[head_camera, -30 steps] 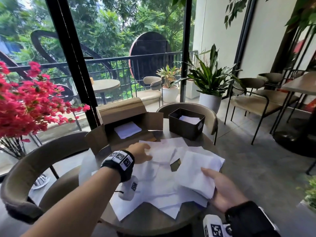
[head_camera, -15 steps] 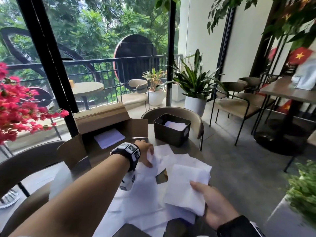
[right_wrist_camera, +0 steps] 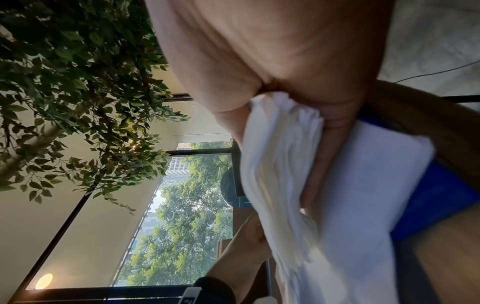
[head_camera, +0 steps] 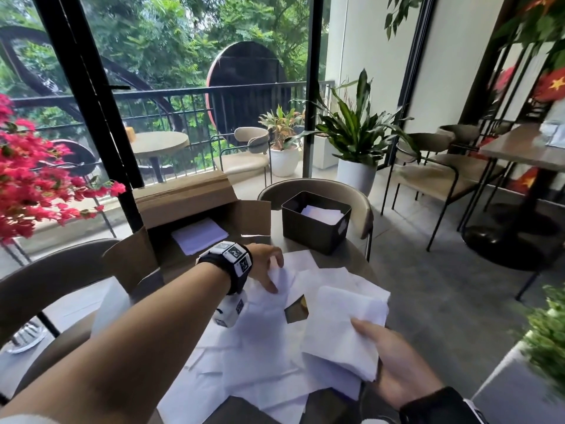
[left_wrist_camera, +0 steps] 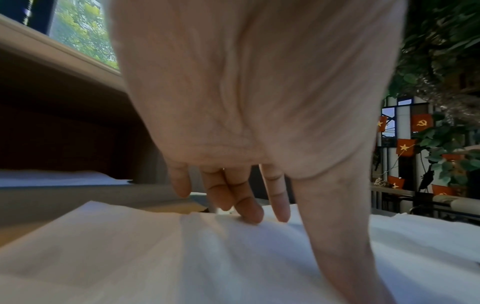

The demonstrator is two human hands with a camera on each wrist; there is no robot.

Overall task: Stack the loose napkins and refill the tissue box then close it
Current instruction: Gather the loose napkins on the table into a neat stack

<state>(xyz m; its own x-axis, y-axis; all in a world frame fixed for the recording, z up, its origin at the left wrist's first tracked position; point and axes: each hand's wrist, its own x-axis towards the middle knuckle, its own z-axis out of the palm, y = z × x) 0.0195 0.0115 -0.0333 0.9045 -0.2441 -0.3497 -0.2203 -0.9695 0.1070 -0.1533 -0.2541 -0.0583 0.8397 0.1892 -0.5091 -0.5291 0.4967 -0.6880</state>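
Several loose white napkins (head_camera: 253,347) lie spread over the round table (head_camera: 351,264). My left hand (head_camera: 267,267) reaches over them; its straight fingertips (left_wrist_camera: 249,214) and thumb press on one napkin (head_camera: 282,278), which wrinkles under them. At the front right, my right hand (head_camera: 394,359) grips a stack of napkins (head_camera: 345,325) between thumb and fingers, held just above the table. The right wrist view shows that hand (right_wrist_camera: 272,51) clamped on the stack (right_wrist_camera: 280,174). The black tissue box (head_camera: 315,231) stands uncovered at the table's far side with a few napkins (head_camera: 321,213) inside.
An open cardboard box (head_camera: 189,206) with napkins (head_camera: 198,235) in it stands at the far left of the table. Curved chairs surround the table, one (head_camera: 312,188) right behind the tissue box. Red flowers (head_camera: 33,185) hang at the left.
My left hand has slid a little forward and right over the loose napkins and now bunches one under its fingertips. The right hand keeps the same stack, nearly still.
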